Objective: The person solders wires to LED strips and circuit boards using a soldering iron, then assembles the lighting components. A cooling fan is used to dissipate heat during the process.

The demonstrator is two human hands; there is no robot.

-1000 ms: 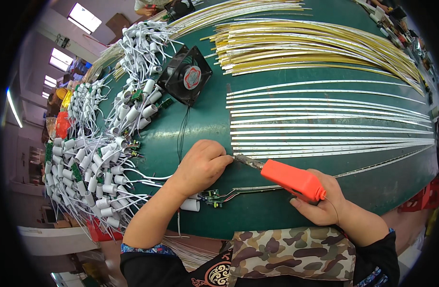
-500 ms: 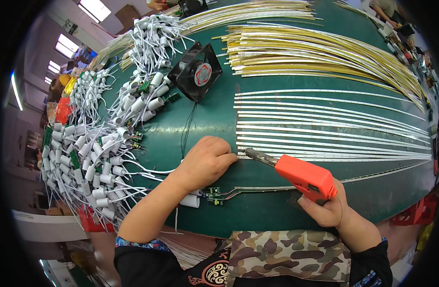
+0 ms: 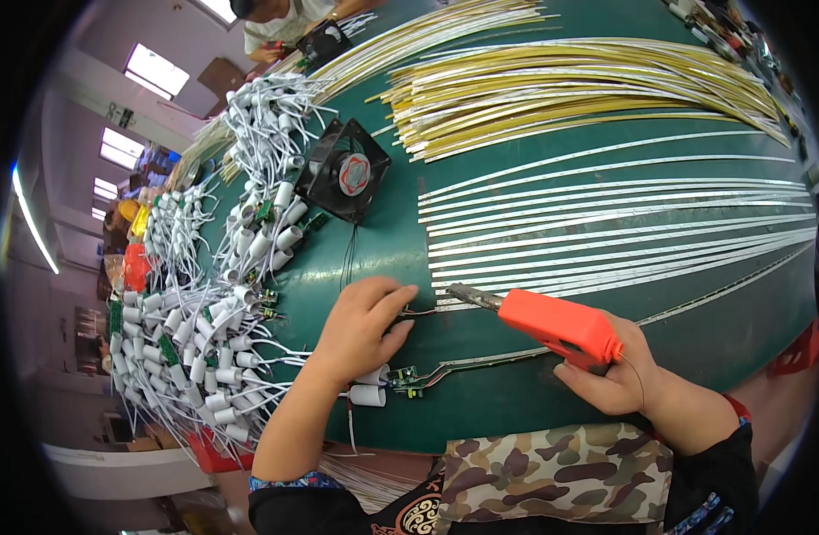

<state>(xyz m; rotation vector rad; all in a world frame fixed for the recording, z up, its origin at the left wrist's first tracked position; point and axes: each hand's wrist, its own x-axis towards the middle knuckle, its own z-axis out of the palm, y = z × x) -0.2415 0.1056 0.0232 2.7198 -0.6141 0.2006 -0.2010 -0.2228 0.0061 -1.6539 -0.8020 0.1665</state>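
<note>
My right hand point(image 3: 619, 379) is wrapped round the grip of a red soldering gun point(image 3: 552, 323). Its dark metal tip lies at the left ends of the white LED strips point(image 3: 534, 254), close to the nearest ones. My left hand point(image 3: 360, 325) hovers left of that tip, thumb and forefinger apart. Between these fingertips and a strip's end runs a short thin wire point(image 3: 420, 312). Below the left hand sit a white cylindrical housing point(image 3: 367, 396) and small green circuit boards point(image 3: 407, 378), wired to a strip point(image 3: 489, 360) that curves off to the right.
A black fan point(image 3: 345, 171) stands beyond my left hand. White housings with cords point(image 3: 195, 348) heap up along the left. A thick bundle of yellow and white strips point(image 3: 570, 89) covers the far side. Another person point(image 3: 280, 31) works at the far left.
My left hand has moved left from the strip's end, and its thumb and forefinger have parted, revealing a wire there. The soldering gun has shifted slightly left in view. The view has tilted.
</note>
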